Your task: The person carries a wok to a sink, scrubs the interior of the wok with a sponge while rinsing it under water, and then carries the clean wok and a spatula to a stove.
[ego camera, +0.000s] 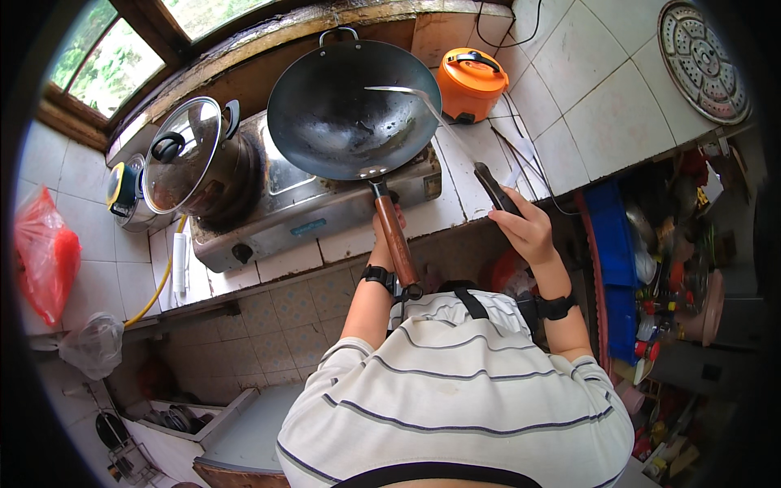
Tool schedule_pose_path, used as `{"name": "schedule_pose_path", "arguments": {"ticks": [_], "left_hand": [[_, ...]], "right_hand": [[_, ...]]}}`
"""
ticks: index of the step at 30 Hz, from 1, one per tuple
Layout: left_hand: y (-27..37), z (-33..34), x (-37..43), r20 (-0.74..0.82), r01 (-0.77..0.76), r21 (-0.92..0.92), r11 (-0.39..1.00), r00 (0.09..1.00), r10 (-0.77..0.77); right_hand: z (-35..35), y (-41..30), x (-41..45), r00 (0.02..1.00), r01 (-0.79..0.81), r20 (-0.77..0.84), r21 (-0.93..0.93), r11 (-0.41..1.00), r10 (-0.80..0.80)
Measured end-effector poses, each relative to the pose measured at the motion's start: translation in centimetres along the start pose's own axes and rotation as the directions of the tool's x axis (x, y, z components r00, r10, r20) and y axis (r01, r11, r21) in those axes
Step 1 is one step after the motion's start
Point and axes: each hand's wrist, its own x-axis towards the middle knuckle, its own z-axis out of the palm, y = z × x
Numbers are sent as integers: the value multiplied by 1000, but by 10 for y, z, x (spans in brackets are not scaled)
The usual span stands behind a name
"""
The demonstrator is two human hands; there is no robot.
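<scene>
A dark carbon-steel wok (341, 122) stands on the right side of a gas stove (293, 222), its wooden handle (393, 238) pointing towards me. The wok's inside looks bare, with a few small wet or dark specks. My right hand (529, 226) grips the black handle of a metal wok spatula (453, 131). The spatula's blade reaches over the right half of the wok. Behind the wooden handle, my left hand (378, 235) is at the stove front by a dark knob (394, 196). The handle partly covers that hand, so its hold is unclear.
Left on the stove is a pot with a tilted glass lid (183, 155). An orange rice cooker (473, 85) stands right of the wok, cords beside it. A yellow gas hose (160, 280) and a red plastic bag (47, 259) are at left. A steamer rack (705, 61) leans at far right.
</scene>
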Motion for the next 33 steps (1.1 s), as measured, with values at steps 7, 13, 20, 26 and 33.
{"name": "schedule_pose_path", "arguments": {"ticks": [7,13,20,26,33], "left_hand": [[6,-4,-2,67,63,-25,998,996,-61],[0,13,-7,23,57,18,998,998,-57],[2,-63,39,167,-138,343,929,982,84],[11,-18,8,113,106,48,993,987,-111],[19,12,-16,94,178,277,944,973,-211]], "right_hand": [[29,4,-8,495,-368,-91,879,304,864],[12,24,-28,203,-222,45,975,1,978],[6,19,-43,-29,-35,286,957,-287,958],[-25,-9,-98,-70,119,351,932,-341,934],[-82,-56,-166,-127,242,212,954,-177,969]]}}
